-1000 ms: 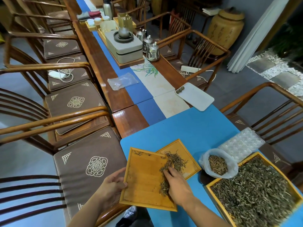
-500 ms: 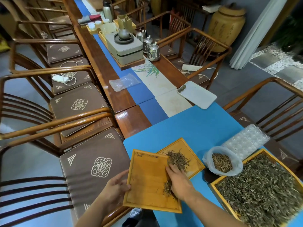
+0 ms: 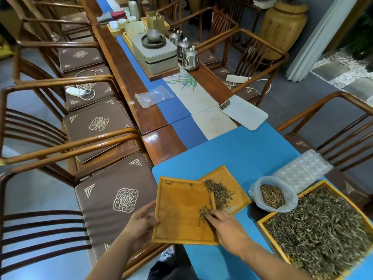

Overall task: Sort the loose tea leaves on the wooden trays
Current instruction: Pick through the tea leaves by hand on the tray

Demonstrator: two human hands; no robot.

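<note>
My left hand (image 3: 142, 225) grips the left edge of a yellow wooden tray (image 3: 179, 219) that is tilted over a second wooden tray (image 3: 237, 190). A heap of tea leaves (image 3: 219, 191) lies on the second tray, at the first tray's right edge. My right hand (image 3: 224, 225) rests flat on the held tray, fingertips against a small clump of leaves (image 3: 203, 211). At the right stands a big wooden tray (image 3: 262, 224) full of greenish leaves (image 3: 323, 225).
A plastic bag of golden leaves (image 3: 272, 196) sits between the trays. Behind it lies a clear moulded plastic tray (image 3: 302, 170). Farther up the long table are a white tray (image 3: 245, 113), an empty bag (image 3: 153, 96) and tea ware (image 3: 159, 51). Wooden chairs line both sides.
My right hand has swept most of the leaves off the held tray onto the second tray and moved down its right edge. Only a small clump is left under the fingertips.
</note>
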